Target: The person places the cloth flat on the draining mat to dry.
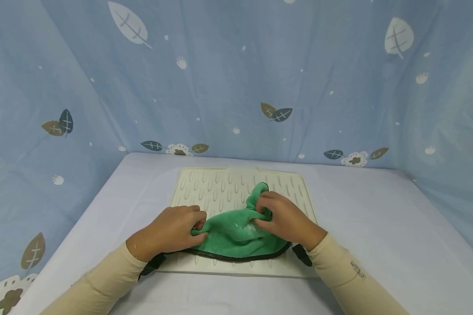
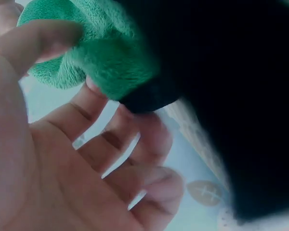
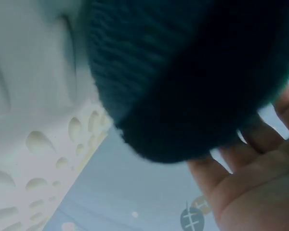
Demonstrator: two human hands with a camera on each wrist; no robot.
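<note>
A green plush cloth [image 1: 236,234] with a dark edging hangs bunched between both hands, over a cream ribbed mat [image 1: 205,188]. My left hand [image 1: 177,227] pinches the cloth's left end between thumb and fingers; the left wrist view shows the thumb on the green pile [image 2: 111,67] and the fingers behind it. At the cloth's right part, my right hand [image 1: 285,217] grips a gathered fold, with a loose corner sticking up above the fingers. Pale specks mark the cloth near that hand. In the right wrist view, dark shaded cloth [image 3: 139,62] hides much of the fingers.
The mat lies on a white-covered table [image 1: 362,210]. A blue curtain [image 1: 228,78] with leaf and flower prints closes off the back and both sides. Dark straps [image 1: 301,255] show at the wrists, below the beige sleeves.
</note>
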